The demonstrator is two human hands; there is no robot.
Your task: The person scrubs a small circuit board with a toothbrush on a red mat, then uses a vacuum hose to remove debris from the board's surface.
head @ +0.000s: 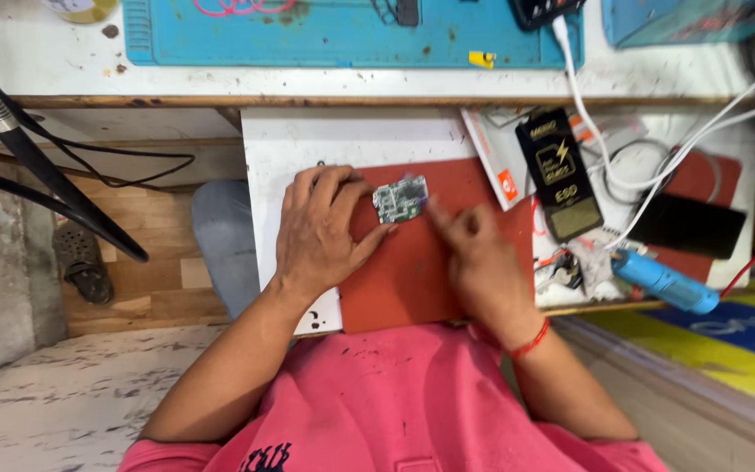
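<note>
on the far side, at twelve o'clock, a long white bench (63, 61) runs across the top, with a big blue mat (325, 35) lying on it. below it sits a white pull-out board (308, 140), and a red mat (412, 280) lies on that board, right in the middle.

at nine o'clock from the red mat, the left hand (321, 232) lies flat on the mat's edge. its fingers are spread and loose, and the thumb tip just touches the small green circuit board (400, 198). this hand is open and grips nothing.

at three o'clock from that hand, the right hand (478, 253) is blurred. its fingers are curled in and one finger points at the circuit board from the right. i cannot tell if it pinches anything. a red thread band (530, 341) goes round its wrist.

the green circuit board lies on the top part of the red mat, between the two hands.

at two o'clock from the circuit board lies a black and gold box (561, 175). white cables (640, 166) run over it. at four o'clock, near the board's edge, lies a blue tool (661, 281).
</note>
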